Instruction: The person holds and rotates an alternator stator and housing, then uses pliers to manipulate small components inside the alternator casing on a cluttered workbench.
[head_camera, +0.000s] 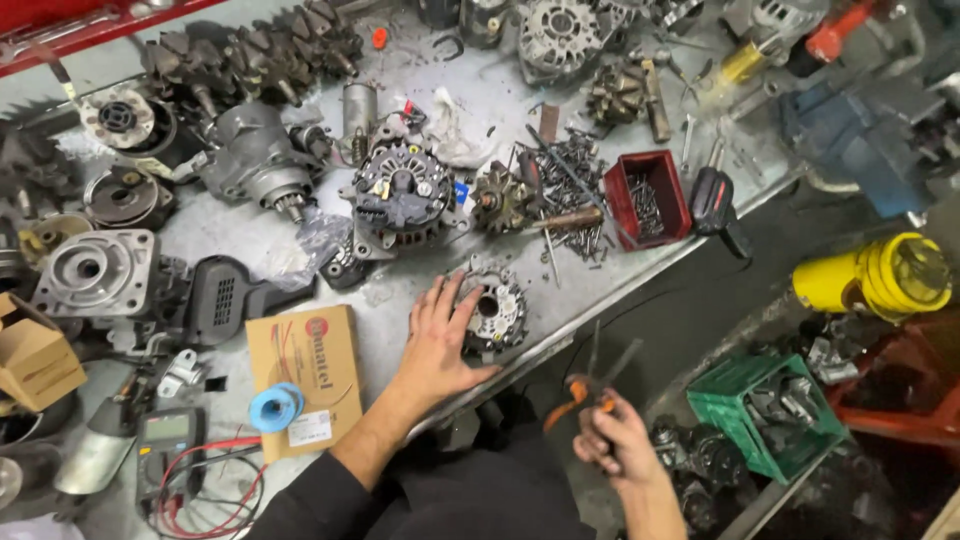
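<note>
My left hand (437, 340) lies flat on the grey bench, fingers spread, its fingertips and thumb touching a round metal alternator part (497, 312) near the bench's front edge. My right hand (615, 437) hangs below the bench edge, closed around orange-handled pliers (590, 383) whose dark jaws point up toward the bench. Just beyond the round part sits a whole alternator with a black back cover (402, 193).
A cardboard box (306, 372) with a blue wire spool (275, 407) lies left of my forearm, a multimeter (168, 447) beyond it. A red tray of screws (648, 198), loose bolts, rotors and housings crowd the bench. A green crate (765, 405) and yellow motor (880, 275) stand on the floor.
</note>
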